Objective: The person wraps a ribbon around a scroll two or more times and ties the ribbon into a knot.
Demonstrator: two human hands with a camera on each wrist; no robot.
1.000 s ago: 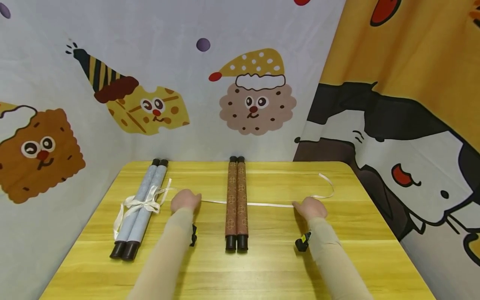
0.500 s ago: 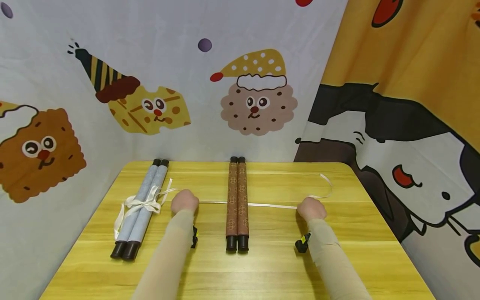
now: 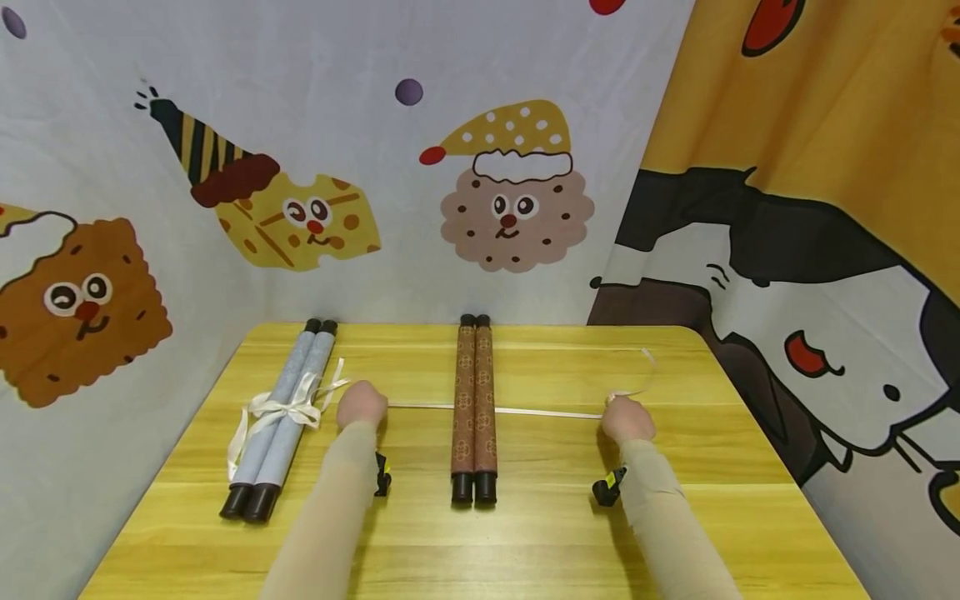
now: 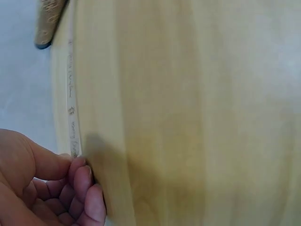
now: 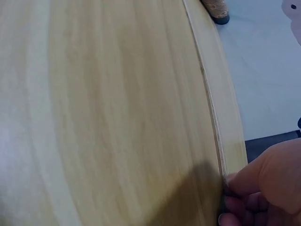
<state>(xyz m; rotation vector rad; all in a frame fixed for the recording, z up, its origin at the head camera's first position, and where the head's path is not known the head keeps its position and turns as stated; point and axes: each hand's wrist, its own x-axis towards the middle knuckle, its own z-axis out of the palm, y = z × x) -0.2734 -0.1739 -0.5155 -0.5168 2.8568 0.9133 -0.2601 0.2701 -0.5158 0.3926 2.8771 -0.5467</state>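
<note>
A pair of brown patterned scrolls [image 3: 475, 400] with dark end knobs lies side by side at the middle of the table. A thin white ribbon [image 3: 551, 412] runs crosswise at the scrolls, hidden where it meets them. My left hand [image 3: 362, 405] pinches it on the left; in the left wrist view thumb and fingertips [image 4: 80, 172] meet on the ribbon [image 4: 71, 101], which bears small printed writing. On the right side, my right hand [image 3: 628, 418] pinches the ribbon [image 5: 211, 103] between thumb and curled fingers. The ribbon is stretched straight between both hands, its loose end curling beyond the right hand.
Left of my left hand lie two light blue scrolls [image 3: 273, 442], tied with a white ribbon bow [image 3: 288, 408]. The wooden table [image 3: 555, 533] ends at the back against a cloth [image 3: 337, 296] printed with cartoon figures. A yellow curtain-like cloth [image 3: 847, 100] hangs at the right.
My left hand has shifted slightly left and my right hand slightly right, both along the ribbon line. The loose ribbon end beyond the right hand has drawn in a little. The scrolls stay put.
</note>
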